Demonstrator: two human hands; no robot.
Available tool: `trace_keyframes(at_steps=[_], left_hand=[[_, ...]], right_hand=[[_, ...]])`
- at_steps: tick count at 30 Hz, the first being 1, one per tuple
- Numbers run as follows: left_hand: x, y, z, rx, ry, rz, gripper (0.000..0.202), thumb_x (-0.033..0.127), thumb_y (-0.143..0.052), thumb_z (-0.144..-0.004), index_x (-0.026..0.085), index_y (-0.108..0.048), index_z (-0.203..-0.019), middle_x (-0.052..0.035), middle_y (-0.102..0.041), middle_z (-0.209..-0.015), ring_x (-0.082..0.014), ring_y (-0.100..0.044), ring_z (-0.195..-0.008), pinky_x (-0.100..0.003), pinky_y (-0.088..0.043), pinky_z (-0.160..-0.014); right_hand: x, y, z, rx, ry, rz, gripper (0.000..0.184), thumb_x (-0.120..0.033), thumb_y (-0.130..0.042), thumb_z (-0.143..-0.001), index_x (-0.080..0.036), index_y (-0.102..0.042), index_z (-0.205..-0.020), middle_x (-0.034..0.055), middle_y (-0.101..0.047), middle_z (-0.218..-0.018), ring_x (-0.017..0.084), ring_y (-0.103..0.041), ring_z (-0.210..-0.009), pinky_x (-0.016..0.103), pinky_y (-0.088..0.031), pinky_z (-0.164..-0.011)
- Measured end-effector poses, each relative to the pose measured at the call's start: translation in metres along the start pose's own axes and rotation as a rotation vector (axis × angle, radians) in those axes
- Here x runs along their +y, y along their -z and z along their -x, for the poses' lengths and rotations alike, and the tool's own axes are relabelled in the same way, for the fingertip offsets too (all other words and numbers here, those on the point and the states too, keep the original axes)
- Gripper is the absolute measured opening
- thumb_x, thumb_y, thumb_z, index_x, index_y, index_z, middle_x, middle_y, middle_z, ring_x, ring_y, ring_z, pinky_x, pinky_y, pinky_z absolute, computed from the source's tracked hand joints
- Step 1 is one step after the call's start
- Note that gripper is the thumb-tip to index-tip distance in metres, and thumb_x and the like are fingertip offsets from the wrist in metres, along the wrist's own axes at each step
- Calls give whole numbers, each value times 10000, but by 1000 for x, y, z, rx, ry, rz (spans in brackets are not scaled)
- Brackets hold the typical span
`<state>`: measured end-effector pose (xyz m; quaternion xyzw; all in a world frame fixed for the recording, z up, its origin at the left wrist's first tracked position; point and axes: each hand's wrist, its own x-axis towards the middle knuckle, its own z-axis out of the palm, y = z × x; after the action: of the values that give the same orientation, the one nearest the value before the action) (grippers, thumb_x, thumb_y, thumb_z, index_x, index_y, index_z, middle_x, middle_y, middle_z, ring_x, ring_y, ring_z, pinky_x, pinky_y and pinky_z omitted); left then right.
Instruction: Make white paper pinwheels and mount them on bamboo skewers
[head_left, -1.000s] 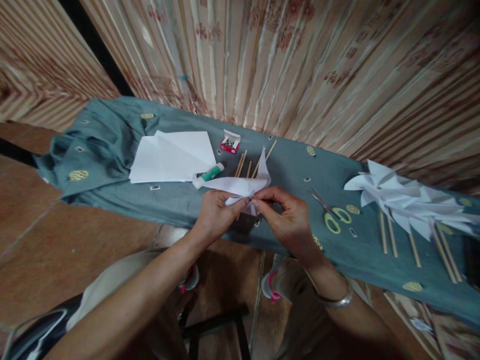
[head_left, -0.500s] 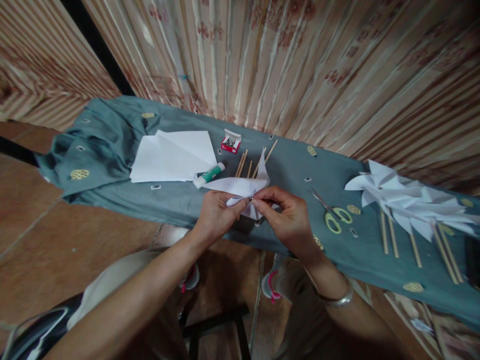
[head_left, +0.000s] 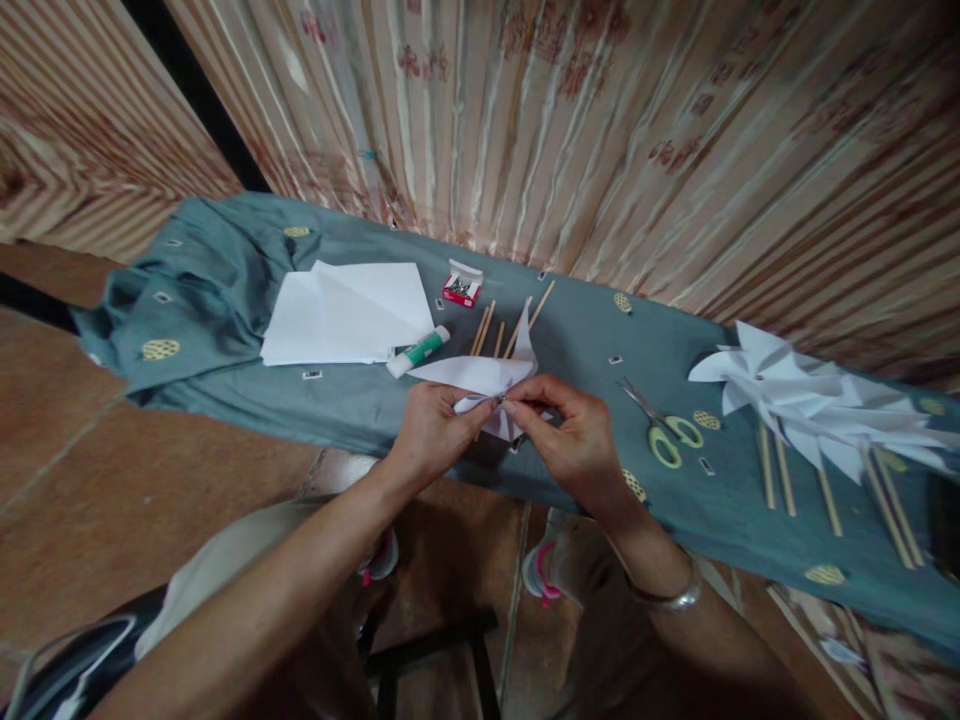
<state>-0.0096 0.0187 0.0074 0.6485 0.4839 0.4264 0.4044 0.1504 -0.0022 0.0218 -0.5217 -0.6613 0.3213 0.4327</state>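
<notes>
A white paper pinwheel (head_left: 480,374), its points folded in toward the middle, is held over the front edge of the cloth. My left hand (head_left: 435,425) is closed on it, thumb near the centre. From the right, my right hand (head_left: 574,430) pinches at that same centre, thumb and forefinger together on a tiny shiny pin (head_left: 503,399), mostly covered by the fingertips. Just behind the pinwheel lie several thin wooden sticks (head_left: 484,328), partly hidden by the paper. A small red box (head_left: 461,290) of metal pins stands open beyond them.
A glue stick (head_left: 418,351) touches a stack of white paper (head_left: 352,310) on the left. Green-handled scissors (head_left: 664,430) lie to the right of my hands. Farther right, several finished pinwheels on sticks (head_left: 810,390) overlap on the grey-green cloth (head_left: 577,350). A striped curtain (head_left: 480,130) hangs behind.
Very little differs. Both hands stay at the pinwheel's centre, and the fingers of my right hand have shifted slightly. The paper's left point has moved a touch to the right.
</notes>
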Motion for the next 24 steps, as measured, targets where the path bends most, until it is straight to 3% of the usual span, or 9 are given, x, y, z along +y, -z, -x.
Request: trace_keyframes(at_steps=[8,16,21,24], left_hand=[[3,0,0,-72,53,37,225,304,-602,-729,133,-738,-676,-12,-713,-683,-179,-648,-681,-243,-488,-658],[2,1,-1,-87,55,46,251,348,-622,-730,132,-745,-698,-37,-730,-724,-207,-662,-752,-276,-496,-719],[2,0,-1,-76,68,87,220,345,-650,-721,145,-743,-699,-44,-733,-727,-204,-657,-738,-283,-498,-714],[1,1,-1,-87,70,112,236,347,-645,-738,144,-726,-647,-55,-728,-720,-199,-658,-738,-277,-503,-706]], right_hand=[[2,1,1,1,14,34,70,-227,-605,-815,-204,-670,-800,-13,-675,-756,134,-597,-700,242,-454,-694],[1,7,2,51,-38,148,94,-303,-653,-795,-213,-660,-822,1,-668,-783,154,-592,-725,274,-459,-718],[-2,8,2,151,-29,255,265,-322,-720,-739,-222,-646,-973,38,-661,-889,203,-612,-822,342,-496,-782],[0,8,0,180,43,239,461,-300,-745,-715,-246,-594,-1148,77,-623,-1177,256,-564,-1100,429,-449,-969]])
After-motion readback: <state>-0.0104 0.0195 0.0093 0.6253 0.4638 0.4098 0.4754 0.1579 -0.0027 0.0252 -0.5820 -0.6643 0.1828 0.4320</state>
